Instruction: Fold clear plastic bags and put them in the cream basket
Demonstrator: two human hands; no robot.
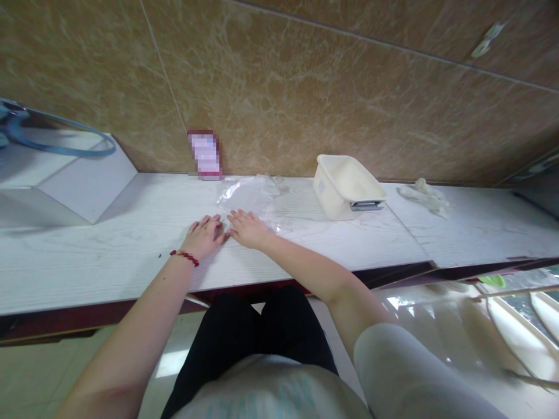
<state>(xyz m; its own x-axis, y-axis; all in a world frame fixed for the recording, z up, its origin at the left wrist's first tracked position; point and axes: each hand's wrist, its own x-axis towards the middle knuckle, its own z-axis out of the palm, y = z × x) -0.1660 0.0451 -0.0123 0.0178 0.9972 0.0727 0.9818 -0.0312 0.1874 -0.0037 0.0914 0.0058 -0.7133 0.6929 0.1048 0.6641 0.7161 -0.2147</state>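
Smoothing, seemingly, the plastic bag (250, 195) by the bench (131, 262)'s back edge, you rest left hand (204, 235) and right hand (248, 228), fingers slightly apart; next likely needs gentle pinching.

1. Left hand (203, 237), a red beaded bracelet (186, 258) at its wrist, lies palm down on the white wood-grain counter (109, 262).
2. Right hand (248, 229), also palm down, rests at the near edge of a clear plastic bag (251, 193).
3. A cream plastic bin (328, 195) stands to the right; crumpled translucent plastic (423, 196) lies beyond it.
4. A blue strap (65, 149) crosses a white box (89, 183) at left.
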